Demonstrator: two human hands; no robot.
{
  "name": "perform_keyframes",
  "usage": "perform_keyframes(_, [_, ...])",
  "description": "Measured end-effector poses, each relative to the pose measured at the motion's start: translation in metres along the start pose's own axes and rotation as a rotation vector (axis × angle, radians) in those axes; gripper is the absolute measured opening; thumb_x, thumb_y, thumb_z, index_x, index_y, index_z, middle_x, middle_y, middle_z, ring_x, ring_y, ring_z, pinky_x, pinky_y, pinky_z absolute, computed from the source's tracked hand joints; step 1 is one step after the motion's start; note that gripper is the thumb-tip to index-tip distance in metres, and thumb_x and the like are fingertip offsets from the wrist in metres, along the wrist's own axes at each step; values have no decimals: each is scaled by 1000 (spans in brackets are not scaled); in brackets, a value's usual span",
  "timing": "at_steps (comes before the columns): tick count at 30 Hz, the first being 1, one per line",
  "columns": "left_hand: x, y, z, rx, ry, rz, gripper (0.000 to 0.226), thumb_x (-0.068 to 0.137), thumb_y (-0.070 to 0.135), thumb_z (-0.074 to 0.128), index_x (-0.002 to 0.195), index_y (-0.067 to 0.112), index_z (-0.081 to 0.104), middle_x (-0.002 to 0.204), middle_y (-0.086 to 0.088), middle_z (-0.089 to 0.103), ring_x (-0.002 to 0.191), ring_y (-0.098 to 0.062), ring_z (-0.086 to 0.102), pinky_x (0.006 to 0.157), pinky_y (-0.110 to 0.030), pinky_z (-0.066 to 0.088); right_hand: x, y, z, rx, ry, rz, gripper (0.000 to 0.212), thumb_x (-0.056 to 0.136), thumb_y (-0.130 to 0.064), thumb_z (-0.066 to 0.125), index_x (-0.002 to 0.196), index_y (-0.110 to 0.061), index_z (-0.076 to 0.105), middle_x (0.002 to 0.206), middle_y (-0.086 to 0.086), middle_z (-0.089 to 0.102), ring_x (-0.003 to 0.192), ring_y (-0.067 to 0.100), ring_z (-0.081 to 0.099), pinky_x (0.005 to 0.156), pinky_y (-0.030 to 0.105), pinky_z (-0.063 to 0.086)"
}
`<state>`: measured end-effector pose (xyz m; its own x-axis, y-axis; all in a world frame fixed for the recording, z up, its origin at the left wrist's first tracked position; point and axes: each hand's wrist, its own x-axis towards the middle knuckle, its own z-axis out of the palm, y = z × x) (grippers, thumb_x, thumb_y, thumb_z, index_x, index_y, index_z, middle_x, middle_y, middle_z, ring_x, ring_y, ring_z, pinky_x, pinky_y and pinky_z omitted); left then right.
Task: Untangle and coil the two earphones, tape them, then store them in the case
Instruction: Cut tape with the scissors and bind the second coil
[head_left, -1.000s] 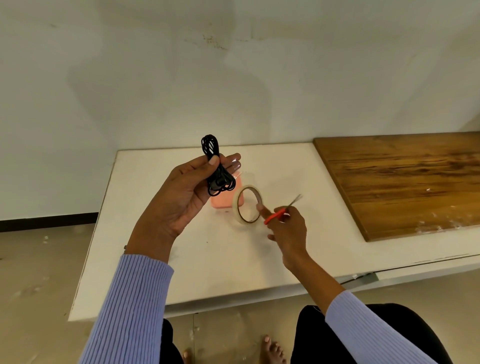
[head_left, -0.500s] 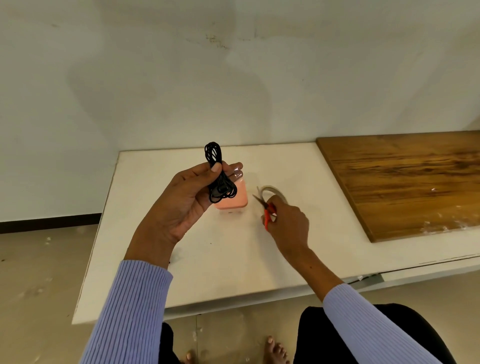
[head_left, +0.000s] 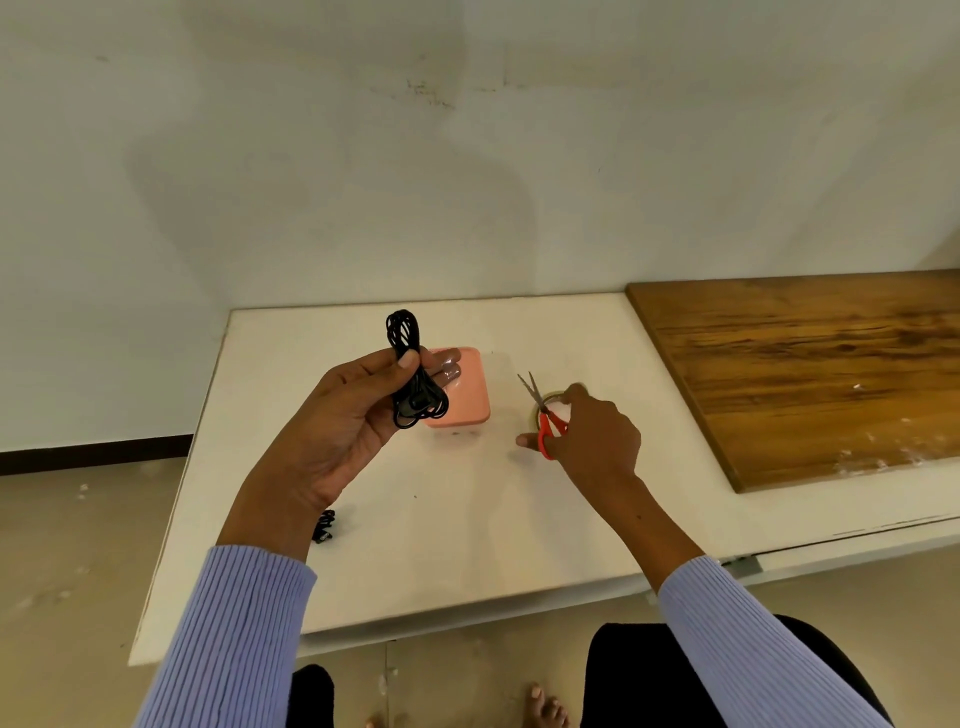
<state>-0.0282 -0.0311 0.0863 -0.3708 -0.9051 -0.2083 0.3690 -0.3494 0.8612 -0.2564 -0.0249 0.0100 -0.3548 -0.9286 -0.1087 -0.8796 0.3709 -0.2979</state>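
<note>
My left hand (head_left: 358, 415) holds a coiled black earphone (head_left: 410, 364) upright above the table, thumb pressed against the coil. Behind it on the white table (head_left: 467, 545) lies the pink case (head_left: 465, 389). My right hand (head_left: 592, 436) grips red-handled scissors (head_left: 545, 415), blades pointing up and left, and rests low over the roll of tape (head_left: 553, 397), which lies on the table mostly hidden by the hand. A second black earphone (head_left: 324, 526) peeks out on the table beside my left wrist.
A brown wooden board (head_left: 810, 374) covers the right part of the table. A white wall stands right behind the table. My knees and bare feet show below the table's front edge.
My right hand lowered the tape roll from upright in the air down onto the table, still holding the scissors. My left hand stayed up with the coiled earphone.
</note>
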Motion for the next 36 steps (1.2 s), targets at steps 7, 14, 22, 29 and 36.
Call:
perform_keyframes(7, [1,-6,-5,5,-14,-37,19,71,23,63,78,12,77,114,-18,67,111,-28,63,96,-34,48,8,-7,4,11,-88,100,62,69,-40,79,115,-6,54,111,8,55,86,21,58,69,25,44])
perform_keyframes(14, [1,-7,-10,1,-14,-51,21,67,23,64,79,11,77,115,-18,67,110,-28,63,94,-33,49,4,-22,5,256,-118,49,30,70,-27,81,79,-10,58,76,3,55,69,17,47,52,18,30])
perform_keyframes(22, [1,-8,-13,-15,-15,-49,21,68,23,64,79,11,77,115,-19,66,110,-29,63,94,-32,50,12,-33,25,180,-31,60,7,78,-13,72,84,-9,70,83,6,69,73,18,61,67,26,50])
perform_keyframes(29, [1,-9,-14,-59,0,-63,21,79,19,57,78,11,76,116,-20,65,111,-30,62,97,-35,47,-15,-42,7,763,-55,-103,12,83,-18,69,81,-7,73,74,5,71,65,15,67,67,26,53])
perform_keyframes(36, [3,-14,-8,-24,-2,-76,24,83,20,53,78,14,75,114,-18,67,113,-29,61,98,-34,47,-52,-73,-13,1444,-433,126,30,82,-30,67,98,-4,69,92,9,73,85,17,71,73,29,57])
